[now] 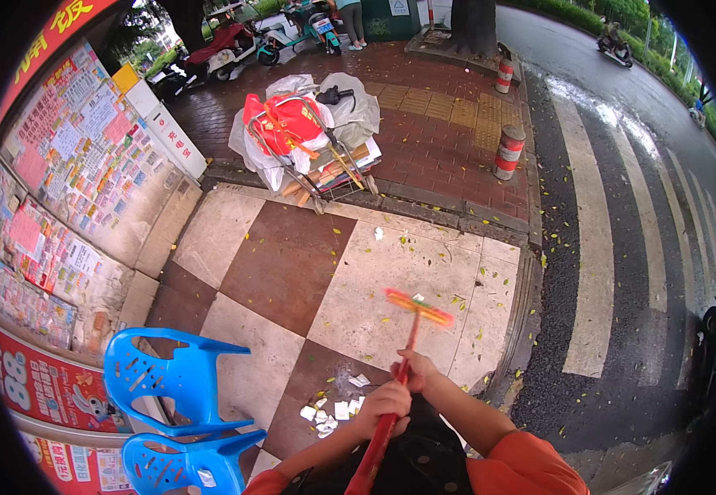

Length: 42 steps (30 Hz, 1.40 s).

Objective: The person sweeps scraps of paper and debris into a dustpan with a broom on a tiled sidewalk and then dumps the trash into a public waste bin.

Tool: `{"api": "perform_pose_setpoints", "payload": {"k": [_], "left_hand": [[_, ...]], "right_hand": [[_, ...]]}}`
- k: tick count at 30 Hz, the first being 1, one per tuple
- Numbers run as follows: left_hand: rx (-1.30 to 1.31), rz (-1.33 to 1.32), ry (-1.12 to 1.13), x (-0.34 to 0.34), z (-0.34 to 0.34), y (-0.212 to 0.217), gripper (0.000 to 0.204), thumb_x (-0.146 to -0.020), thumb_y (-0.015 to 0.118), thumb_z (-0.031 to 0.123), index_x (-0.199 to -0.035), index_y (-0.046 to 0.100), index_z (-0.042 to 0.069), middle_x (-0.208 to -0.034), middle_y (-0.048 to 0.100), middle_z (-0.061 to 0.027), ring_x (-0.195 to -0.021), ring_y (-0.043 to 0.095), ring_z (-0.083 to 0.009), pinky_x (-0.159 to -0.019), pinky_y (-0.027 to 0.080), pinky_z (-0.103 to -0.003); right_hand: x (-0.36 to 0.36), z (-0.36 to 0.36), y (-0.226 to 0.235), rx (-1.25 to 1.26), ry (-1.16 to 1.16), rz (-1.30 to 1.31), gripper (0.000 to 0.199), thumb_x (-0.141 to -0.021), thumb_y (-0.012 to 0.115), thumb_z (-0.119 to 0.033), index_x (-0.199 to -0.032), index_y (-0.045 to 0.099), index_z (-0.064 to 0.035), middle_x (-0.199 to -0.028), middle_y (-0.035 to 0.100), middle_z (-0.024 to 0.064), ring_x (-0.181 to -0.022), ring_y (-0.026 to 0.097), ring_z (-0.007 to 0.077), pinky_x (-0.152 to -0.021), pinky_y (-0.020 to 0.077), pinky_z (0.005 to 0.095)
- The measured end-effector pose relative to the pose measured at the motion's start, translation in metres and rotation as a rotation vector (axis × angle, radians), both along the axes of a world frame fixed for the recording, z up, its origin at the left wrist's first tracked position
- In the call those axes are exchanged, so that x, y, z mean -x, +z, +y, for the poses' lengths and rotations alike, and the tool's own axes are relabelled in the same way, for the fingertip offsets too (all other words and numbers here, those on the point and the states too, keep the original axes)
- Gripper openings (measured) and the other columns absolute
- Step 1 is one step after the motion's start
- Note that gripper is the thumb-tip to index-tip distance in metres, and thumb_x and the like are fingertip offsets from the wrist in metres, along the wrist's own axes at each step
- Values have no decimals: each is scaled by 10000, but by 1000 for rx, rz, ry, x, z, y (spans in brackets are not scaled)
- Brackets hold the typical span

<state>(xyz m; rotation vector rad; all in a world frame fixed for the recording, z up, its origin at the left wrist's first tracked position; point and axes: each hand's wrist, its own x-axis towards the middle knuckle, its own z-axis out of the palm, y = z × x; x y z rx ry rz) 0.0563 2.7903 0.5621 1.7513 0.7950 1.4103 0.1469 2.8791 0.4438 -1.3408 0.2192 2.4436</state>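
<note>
I view the left hand [384, 408] and, farther up, the right hand [415, 371], both grasping the broom [413, 332]; its head [420, 308] is over pale tile [358, 297], at 12 o'clock from the right hand. From the left hand, I locate paper scraps [341, 410] and blue chairs [197, 388] at 9 o'clock, a loaded cart [319, 204] at 11.

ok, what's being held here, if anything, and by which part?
A long-handled broom-like tool, held by its red handle: right hand nearer the head, left hand further back.
</note>
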Motion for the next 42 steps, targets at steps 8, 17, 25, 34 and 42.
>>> {"api": "perform_pose_setpoints", "payload": {"k": [8,17,25,34,42], "left_hand": [[292,6,101,-58,63,-44,152,-628,622,-33,-670,500,48,-713,557,-82,-746,561,-242,-750,432,-382],[312,182,29,-10,51,9,219,-564,634,-20,-577,429,57,-592,482,-76,-589,519,-255,-589,442,-348],[283,161,188,48,11,72,218,-585,658,39,-595,441,62,-577,488,-71,-571,520,-248,-574,436,-329],[88,-235,595,58,29,50,320,-573,669,64,-826,473,68,-840,558,-135,-909,522,-318,-913,303,-493],[282,-211,621,88,218,-71,142,-660,573,-42,-701,483,60,-756,555,-104,-823,552,-266,-860,383,-426]], "right_hand": [[-75,99,-121,-113,101,-476,65,-693,459,20,-757,460,9,-607,461,117,-486,494,220,-423,426,350],[-6,44,-82,-32,493,-209,89,-648,522,-40,-612,456,-88,-552,431,34,-495,463,146,-409,402,277],[78,-5,-32,-70,561,58,125,-621,567,-48,-622,450,-89,-558,452,27,-481,479,158,-435,420,279],[110,136,-5,-330,315,-314,132,-657,557,-35,-634,431,-69,-531,401,37,-444,429,175,-384,349,326],[140,338,-156,-342,361,-455,90,-691,540,-51,-771,502,-38,-630,482,91,-517,508,225,-450,468,377]]}}
